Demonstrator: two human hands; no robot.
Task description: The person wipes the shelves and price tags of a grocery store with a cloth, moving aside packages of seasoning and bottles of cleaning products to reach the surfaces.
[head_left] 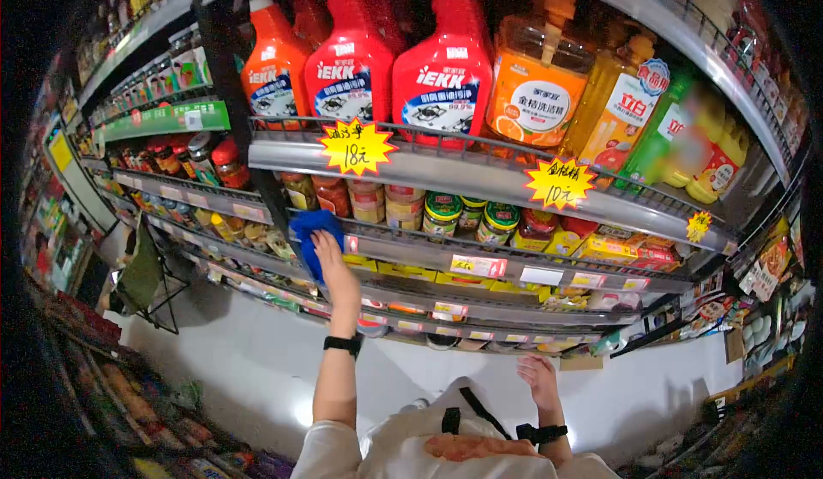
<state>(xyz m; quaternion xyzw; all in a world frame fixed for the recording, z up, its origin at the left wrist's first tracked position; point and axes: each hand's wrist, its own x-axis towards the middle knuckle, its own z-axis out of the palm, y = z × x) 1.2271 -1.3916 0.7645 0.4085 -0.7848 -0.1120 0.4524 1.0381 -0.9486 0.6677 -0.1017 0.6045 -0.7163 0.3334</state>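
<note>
My left hand [330, 260] presses a bunched blue cloth [317, 224] against the left end of a shelf edge, by the dark upright. Its fingers lie over the cloth, hiding part of it. Just behind the cloth stand jars with red-brown contents [332, 194] and a row of jars with green and yellow lids [442, 212]. My right hand [538, 374] hangs low in front of the lower shelves, loosely curved, fingers partly apart, with nothing visible in it. A black band [345, 344] circles my left wrist, and another dark band [542, 433] is on the right.
Red spray bottles [441, 72] and an orange pump bottle [540, 80] line the shelf above, behind a wire rail. Yellow star price tags [357, 146] stick out from its edge. A green folding chair [137, 269] stands on the pale floor at left. More stocked shelves surround me.
</note>
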